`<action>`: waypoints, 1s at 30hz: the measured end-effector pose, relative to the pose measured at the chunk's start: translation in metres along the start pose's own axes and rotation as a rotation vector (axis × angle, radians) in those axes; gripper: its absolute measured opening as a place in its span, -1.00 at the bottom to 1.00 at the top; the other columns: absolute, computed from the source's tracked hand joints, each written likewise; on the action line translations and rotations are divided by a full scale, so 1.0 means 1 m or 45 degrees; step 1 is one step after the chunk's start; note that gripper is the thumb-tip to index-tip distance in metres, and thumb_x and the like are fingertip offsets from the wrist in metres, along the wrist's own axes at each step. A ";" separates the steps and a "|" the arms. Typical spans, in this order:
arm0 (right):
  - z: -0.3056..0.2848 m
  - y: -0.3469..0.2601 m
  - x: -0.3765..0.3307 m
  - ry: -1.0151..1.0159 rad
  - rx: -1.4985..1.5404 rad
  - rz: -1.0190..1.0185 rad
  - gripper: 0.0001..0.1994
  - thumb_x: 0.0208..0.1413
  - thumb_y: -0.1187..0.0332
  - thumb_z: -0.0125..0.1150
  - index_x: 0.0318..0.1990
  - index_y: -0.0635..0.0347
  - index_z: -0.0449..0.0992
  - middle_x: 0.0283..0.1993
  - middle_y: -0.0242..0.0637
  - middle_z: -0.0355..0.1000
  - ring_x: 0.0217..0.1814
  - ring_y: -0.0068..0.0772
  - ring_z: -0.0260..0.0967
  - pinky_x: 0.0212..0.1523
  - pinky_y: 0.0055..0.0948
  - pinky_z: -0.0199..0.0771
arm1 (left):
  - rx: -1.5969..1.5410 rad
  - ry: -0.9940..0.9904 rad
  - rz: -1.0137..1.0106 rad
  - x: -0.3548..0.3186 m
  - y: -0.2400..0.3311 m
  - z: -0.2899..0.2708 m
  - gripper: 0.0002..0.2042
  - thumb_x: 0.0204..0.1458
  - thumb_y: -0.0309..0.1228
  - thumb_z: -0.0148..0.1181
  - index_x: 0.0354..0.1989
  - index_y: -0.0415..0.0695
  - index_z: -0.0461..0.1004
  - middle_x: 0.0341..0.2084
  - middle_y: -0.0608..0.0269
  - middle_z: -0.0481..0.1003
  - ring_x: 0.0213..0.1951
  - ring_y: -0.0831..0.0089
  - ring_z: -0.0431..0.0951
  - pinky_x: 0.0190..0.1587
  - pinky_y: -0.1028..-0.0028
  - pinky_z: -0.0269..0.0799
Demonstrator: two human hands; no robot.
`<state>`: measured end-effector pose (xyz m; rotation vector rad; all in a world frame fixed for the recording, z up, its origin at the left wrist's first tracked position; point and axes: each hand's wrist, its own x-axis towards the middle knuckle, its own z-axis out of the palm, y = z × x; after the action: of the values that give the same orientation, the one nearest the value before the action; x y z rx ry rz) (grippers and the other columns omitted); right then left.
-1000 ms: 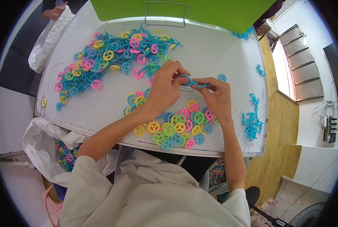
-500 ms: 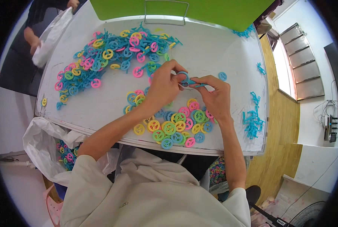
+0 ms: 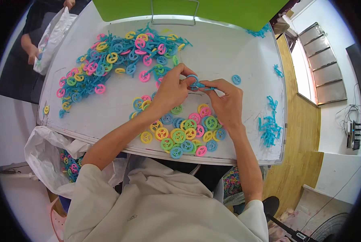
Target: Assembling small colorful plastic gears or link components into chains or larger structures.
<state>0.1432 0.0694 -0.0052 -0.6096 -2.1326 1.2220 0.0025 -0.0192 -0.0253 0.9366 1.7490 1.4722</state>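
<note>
Above the middle of the white table, my left hand point(image 3: 171, 89) pinches a blue plastic wheel point(image 3: 193, 79). My right hand point(image 3: 226, 101) grips a small blue branched plastic piece point(image 3: 208, 88), whose end meets the wheel; whether the two are locked together I cannot tell. Loose spoked wheels point(image 3: 180, 136) in yellow, pink, green and blue lie between my forearms. Beyond my left hand spreads a large heap of wheels joined to blue pieces point(image 3: 120, 56). One blue wheel point(image 3: 236, 79) lies alone past my right hand.
Loose blue branched pieces point(image 3: 270, 129) lie along the table's right edge. A green panel with a wire handle point(image 3: 174, 23) stands at the far side. White sack point(image 3: 47, 151) hangs open at the near left. Another person's hand point(image 3: 33, 54) holds a white bag point(image 3: 55, 38) at far left.
The blue piece in my right hand now lies more level against the wheel. My hands have barely shifted. At far left, the other person's bag has tilted and moved slightly.
</note>
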 end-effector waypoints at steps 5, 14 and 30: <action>-0.002 0.004 0.003 0.079 0.176 0.201 -0.86 0.01 0.58 0.23 -0.25 0.30 0.60 -0.38 -0.25 0.55 -0.36 -0.57 0.48 -0.32 -0.61 0.44 | -0.018 -0.023 0.074 -0.005 0.011 0.006 -0.95 0.10 -0.61 0.04 -0.28 -0.30 0.36 -0.36 0.13 0.45 -0.40 0.40 0.59 -0.44 0.46 0.47; -0.007 0.010 0.008 0.157 0.449 0.268 -0.76 0.04 0.50 0.27 -0.11 0.31 0.53 -0.40 -0.39 0.49 -0.41 -0.65 0.43 -0.43 -0.69 0.36 | -0.364 -0.116 -0.043 -0.004 0.022 0.003 -0.81 0.14 -0.58 0.00 -0.10 -0.27 0.45 -0.30 0.12 0.49 -0.26 0.37 0.60 -0.30 0.48 0.62; -0.003 -0.002 0.005 0.263 0.287 0.386 -0.76 -0.04 0.47 0.37 -0.20 0.39 0.57 -0.42 -0.38 0.49 -0.45 -0.73 0.32 -0.46 -0.75 0.31 | -0.312 -0.057 0.050 -0.013 0.020 0.006 -0.78 0.15 -0.52 0.07 -0.07 -0.33 0.45 -0.25 0.17 0.49 -0.23 0.43 0.59 -0.18 0.52 0.58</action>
<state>0.1418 0.0736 -0.0010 -0.9373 -1.7456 1.4661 0.0167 -0.0245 -0.0062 0.8722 1.4854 1.6344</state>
